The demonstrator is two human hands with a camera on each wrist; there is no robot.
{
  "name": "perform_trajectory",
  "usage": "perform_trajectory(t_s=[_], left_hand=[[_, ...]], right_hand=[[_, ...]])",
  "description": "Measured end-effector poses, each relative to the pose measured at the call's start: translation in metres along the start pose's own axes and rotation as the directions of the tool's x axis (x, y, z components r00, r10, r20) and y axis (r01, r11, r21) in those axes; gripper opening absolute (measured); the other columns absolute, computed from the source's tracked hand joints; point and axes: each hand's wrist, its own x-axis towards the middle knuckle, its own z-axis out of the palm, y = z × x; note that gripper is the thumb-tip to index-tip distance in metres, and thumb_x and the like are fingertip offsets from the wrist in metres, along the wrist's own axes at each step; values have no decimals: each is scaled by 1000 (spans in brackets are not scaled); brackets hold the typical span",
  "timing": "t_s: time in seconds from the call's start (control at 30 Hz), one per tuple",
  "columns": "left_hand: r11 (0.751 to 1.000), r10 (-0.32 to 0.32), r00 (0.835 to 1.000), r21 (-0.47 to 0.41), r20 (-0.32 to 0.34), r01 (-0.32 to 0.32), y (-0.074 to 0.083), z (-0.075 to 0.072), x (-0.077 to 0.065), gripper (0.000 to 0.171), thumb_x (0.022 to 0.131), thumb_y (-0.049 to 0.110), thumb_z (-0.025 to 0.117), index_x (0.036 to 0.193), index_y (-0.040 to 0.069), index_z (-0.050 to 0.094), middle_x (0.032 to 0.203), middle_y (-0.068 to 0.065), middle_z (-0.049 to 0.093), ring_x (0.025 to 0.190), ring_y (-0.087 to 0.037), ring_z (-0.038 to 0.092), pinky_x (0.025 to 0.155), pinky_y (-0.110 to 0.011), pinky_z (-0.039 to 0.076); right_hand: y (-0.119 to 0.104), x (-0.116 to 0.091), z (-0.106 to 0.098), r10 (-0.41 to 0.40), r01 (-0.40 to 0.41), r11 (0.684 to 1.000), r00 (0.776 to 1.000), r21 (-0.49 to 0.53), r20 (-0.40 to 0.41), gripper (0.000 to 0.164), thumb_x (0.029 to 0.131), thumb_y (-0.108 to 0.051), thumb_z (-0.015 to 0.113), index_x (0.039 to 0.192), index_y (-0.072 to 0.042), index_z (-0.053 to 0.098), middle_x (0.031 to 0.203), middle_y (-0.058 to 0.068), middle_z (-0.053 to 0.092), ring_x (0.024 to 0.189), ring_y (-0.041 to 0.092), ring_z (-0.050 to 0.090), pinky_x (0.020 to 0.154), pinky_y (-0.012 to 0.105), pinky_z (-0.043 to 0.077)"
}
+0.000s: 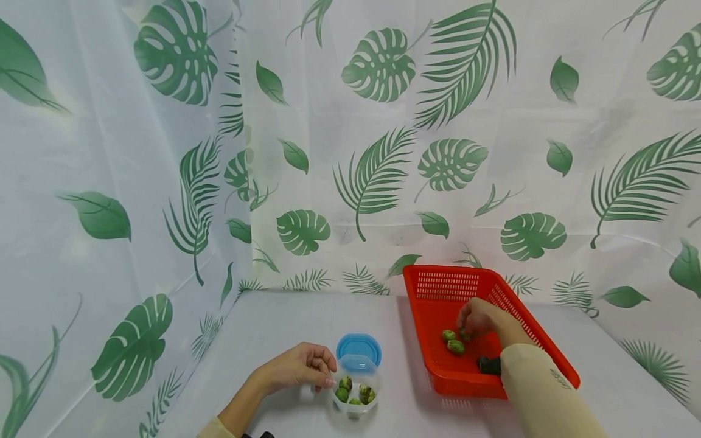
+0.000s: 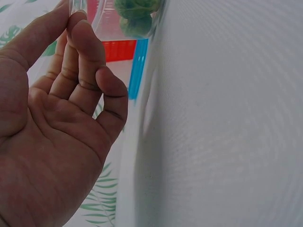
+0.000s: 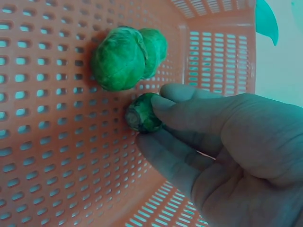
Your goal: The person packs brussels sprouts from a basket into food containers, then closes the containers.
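My right hand (image 1: 477, 317) reaches into a red plastic basket (image 1: 426, 350) and pinches a Brussels sprout (image 3: 142, 113) between thumb and fingers. Two more Brussels sprouts (image 3: 119, 59) lie together on the perforated floor, beside those fingertips. At the left, my left hand (image 1: 304, 367) pinches the rim of a small clear plastic container (image 1: 355, 411) between thumb and fingertips, its other fingers loosely curled. Several Brussels sprouts (image 1: 366, 394) sit inside that container.
A blue lid (image 1: 358, 347) lies on the white table (image 1: 306, 316) just behind the container. Leaf-print sheeting (image 1: 378, 182) hangs at the back and along the left side. The basket's raised walls surround the right hand.
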Motion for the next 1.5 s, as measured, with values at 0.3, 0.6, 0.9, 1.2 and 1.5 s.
perform_trajectory(t_s=[0.3, 0.6, 0.9, 1.2, 1.5], left_hand=[[1000, 10, 1000, 5, 8, -10, 0, 0, 0, 33, 91, 11, 80, 112, -8, 63, 82, 2, 73, 69, -9, 63, 68, -27, 55], [1000, 17, 1000, 10, 8, -17, 0, 0, 0, 26, 92, 10, 79, 110, -3, 65, 82, 2, 73, 69, -9, 64, 69, -26, 54], [1000, 3, 1000, 8, -5, -3, 1, 1, 0, 25, 91, 9, 79, 109, -2, 65, 81, 2, 72, 68, -9, 62, 68, -27, 54], [1000, 9, 1000, 3, 4, -9, -1, 0, 0, 28, 91, 11, 80, 109, -3, 65, 81, 2, 72, 68, -9, 63, 68, -27, 54], [1000, 8, 1000, 13, 1, -8, 0, 0, 0, 35, 90, 12, 81, 112, -9, 63, 81, 2, 72, 68, -9, 63, 67, -27, 53]], right_hand=[[-1, 0, 0, 37, -37, 999, 999, 4, 9, 18, 88, 9, 69, 105, 4, 70, 95, 14, 68, 90, 28, 62, 84, 42, 61], [-2, -1, 1, 28, -28, 1000, 999, -4, 16, 16, 89, 9, 69, 104, 3, 71, 96, 15, 69, 91, 29, 62, 85, 43, 61], [1, 3, -1, 20, -20, 1000, 1000, -10, -2, 15, 88, 7, 71, 103, 3, 70, 94, 15, 69, 88, 29, 63, 82, 41, 61], [2, 12, -5, -50, 45, 997, 995, -57, -86, 14, 87, 7, 68, 101, 5, 70, 87, 11, 67, 80, 26, 61, 73, 36, 57], [2, 17, -4, -94, 101, 994, 980, 33, -177, 15, 91, 5, 69, 107, 5, 70, 96, 15, 71, 85, 26, 66, 83, 43, 62]])
